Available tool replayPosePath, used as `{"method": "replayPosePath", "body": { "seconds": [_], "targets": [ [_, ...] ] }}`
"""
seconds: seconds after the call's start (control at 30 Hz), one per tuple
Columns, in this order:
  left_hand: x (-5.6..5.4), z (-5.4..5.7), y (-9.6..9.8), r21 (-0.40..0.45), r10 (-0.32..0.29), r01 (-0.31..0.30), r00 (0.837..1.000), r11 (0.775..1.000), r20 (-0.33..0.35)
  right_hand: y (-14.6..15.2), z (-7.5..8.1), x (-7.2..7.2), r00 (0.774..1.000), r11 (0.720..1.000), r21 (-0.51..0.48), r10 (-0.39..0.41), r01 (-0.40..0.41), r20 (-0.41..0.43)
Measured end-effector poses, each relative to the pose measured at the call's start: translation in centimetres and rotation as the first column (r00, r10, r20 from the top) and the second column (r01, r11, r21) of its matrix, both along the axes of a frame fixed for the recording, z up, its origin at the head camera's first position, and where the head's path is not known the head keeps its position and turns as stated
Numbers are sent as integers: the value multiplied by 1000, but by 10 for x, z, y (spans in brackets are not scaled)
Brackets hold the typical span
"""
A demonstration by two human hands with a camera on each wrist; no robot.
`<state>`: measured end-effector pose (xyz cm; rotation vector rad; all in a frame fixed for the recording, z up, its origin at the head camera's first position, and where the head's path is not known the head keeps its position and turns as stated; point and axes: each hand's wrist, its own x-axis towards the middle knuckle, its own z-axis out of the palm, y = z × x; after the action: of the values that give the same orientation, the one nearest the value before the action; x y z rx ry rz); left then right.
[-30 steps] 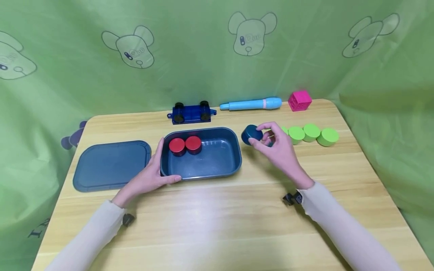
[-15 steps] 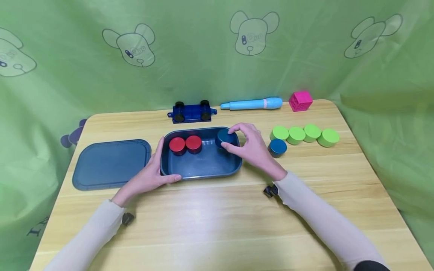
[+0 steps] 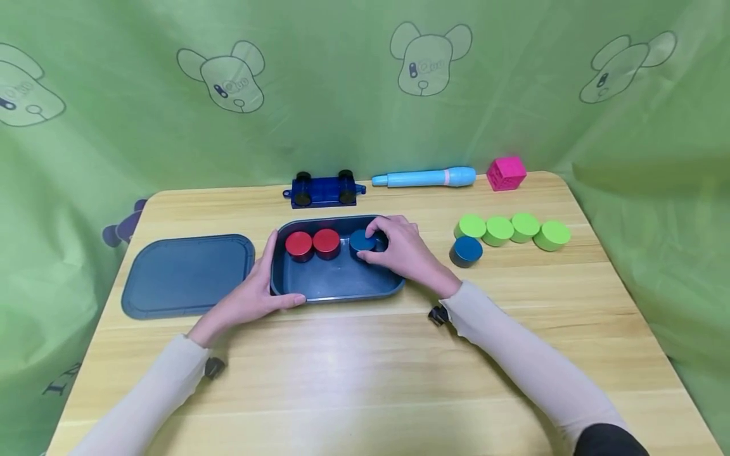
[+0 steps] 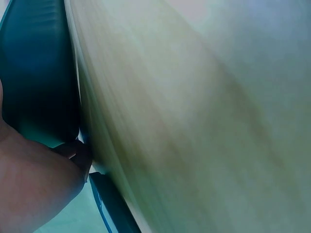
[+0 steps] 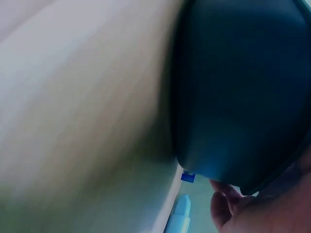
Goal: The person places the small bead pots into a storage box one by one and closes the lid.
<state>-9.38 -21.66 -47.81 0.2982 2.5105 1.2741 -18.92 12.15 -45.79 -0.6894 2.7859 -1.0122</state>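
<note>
In the head view, my left hand (image 3: 255, 290) holds the left end of a dark blue open plastic box (image 3: 336, 296), its thumb along the front wall and fingers along the left side. My right hand (image 3: 402, 249) pinches a blue round block (image 3: 360, 239) between thumb and fingers inside the box, right of two red round blocks (image 3: 299, 244). Whether that blue block touches the bottom cannot be seen. Another blue round block (image 3: 466, 250) stands on the table to the right. The box wall (image 5: 238, 87) fills much of the right wrist view.
A flat dark blue lid (image 3: 188, 275) lies left of the box. Several green round blocks (image 3: 498, 230) form a row at right. Along the back edge are a blue wheeled toy car base (image 3: 323, 191), a light blue pen-like stick (image 3: 422, 178) and a pink cube (image 3: 506, 173).
My right hand has carried the blue round block leftward from beyond the box's right end into it, then further left towards the red ones. My left hand stays on the box.
</note>
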Motion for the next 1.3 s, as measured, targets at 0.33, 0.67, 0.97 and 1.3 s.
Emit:
{"method": "replayPosePath", "body": {
  "seconds": [0.33, 0.67, 0.97, 1.3],
  "targets": [
    [-2, -1, 1, 11, -3, 3, 1000, 1000, -6, -4, 2, -1, 1000, 999, 39, 29, -28, -6],
    [-2, 1, -1, 7, 0, 0, 1000, 1000, -9, -4, 2, -3, 997, 996, 59, 72, -73, 25],
    [-2, 0, -3, 6, -4, 4, 1000, 1000, -21, -11, -2, 0, 999, 1000, 30, 0, 1, -44],
    [1, -2, -2, 6, -2, 2, 1000, 1000, -11, 2, -4, 14, 994, 990, -130, -68, 58, -80]
  ]
}}
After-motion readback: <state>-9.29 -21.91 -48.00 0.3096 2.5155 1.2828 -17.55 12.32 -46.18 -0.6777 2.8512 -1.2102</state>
